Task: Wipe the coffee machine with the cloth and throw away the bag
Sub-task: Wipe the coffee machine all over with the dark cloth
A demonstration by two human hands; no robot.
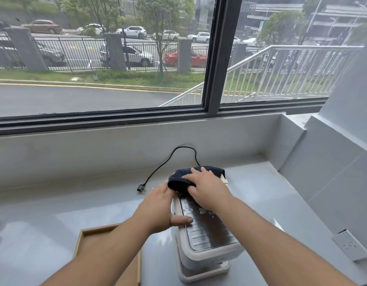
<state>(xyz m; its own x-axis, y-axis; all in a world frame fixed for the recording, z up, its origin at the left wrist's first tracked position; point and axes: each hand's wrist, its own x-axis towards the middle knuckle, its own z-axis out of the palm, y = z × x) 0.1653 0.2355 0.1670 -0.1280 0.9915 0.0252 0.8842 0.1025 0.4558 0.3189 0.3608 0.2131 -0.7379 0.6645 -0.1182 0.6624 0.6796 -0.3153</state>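
A white coffee machine [207, 242] with a dark slotted metal top stands on the grey counter, seen from above. A dark navy cloth [179, 181] lies on the far end of its top. My right hand [207, 187] presses flat on the cloth, fingers spread over it. My left hand [160, 209] grips the machine's left side, thumb resting on the top plate. Wet smears show on the top plate [203, 211] just behind the cloth. No bag is in view.
The machine's black power cord [168, 162] runs back to the wall, its plug [141, 188] loose on the counter. A wooden tray [89, 238] sits at the left of the machine. A wall socket [351, 244] is on the right. A window ledge rises behind.
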